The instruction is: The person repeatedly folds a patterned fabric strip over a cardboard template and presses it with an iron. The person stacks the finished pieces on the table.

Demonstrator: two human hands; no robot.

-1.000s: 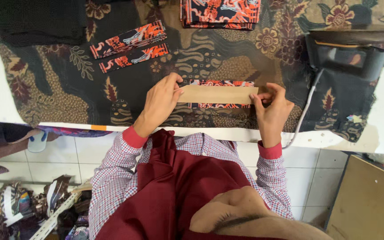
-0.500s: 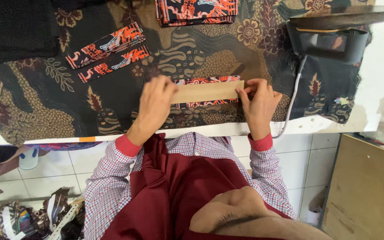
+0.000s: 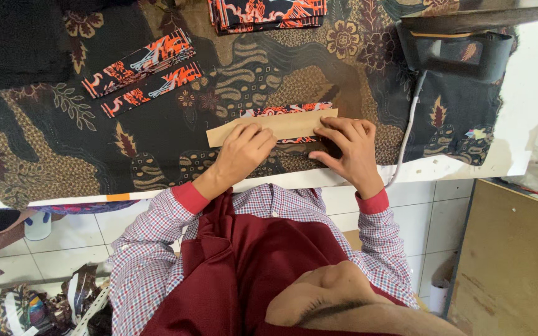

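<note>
My left hand (image 3: 244,149) lies palm down on a tan cardboard strip (image 3: 281,126), fingers bent and pressing its near edge against the bench (image 3: 518,124); it grips nothing, it just holds the strip flat. My right hand (image 3: 350,149) sits at the strip's right end, fingers spread and curled, the tips pinching the orange-and-navy patterned fabric piece (image 3: 281,111) where it shows at the cardboard's edge. That fabric piece lies under the cardboard strip, peeking out along its far side and below its right end, near the front middle of the bench. The whole bench top is covered with a dark batik cloth (image 3: 157,143) printed with brown leaves and flowers. Further away to the left, two folded strips (image 3: 141,71) of the same orange print lie side by side at a slant, well apart from my hands. A stack of matching fabric (image 3: 266,14) rests at the far edge, above my work. To the right stands a dark iron (image 3: 462,50), and its pale cord (image 3: 406,137) runs down past my right hand and over the bench edge. My checked sleeves with red cuffs (image 3: 188,198) reach in from below.
</note>
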